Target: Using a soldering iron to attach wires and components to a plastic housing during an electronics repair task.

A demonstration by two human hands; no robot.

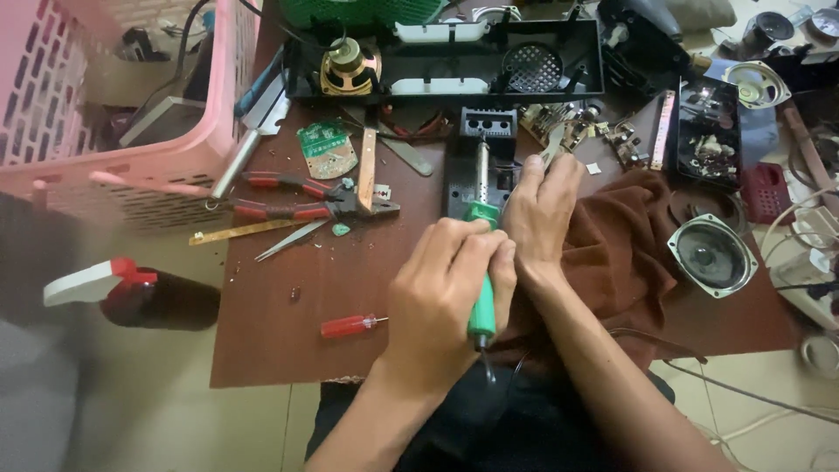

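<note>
My left hand [446, 288] is closed around the green handle of a soldering iron [481, 319]. The iron's metal shaft [481, 166] points away from me, over a small black plastic part [476, 131] on the brown table [297, 341]. Just right of it, my right hand [542, 210] pinches a thin pale metal piece [554, 147]; I cannot tell whether it is solder or tweezers. Its tip lies close to the black part's right edge. A brown cloth [629, 245] lies under my right wrist.
Red-handled pliers [288, 197], tweezers [288, 240], a small red screwdriver [350, 326] and a green circuit board [325, 149] lie to the left. A long black casing with a speaker [350, 65] spans the back. A pink basket [131, 105], a dark spray bottle [131, 293] and a loose speaker [712, 253] flank the table.
</note>
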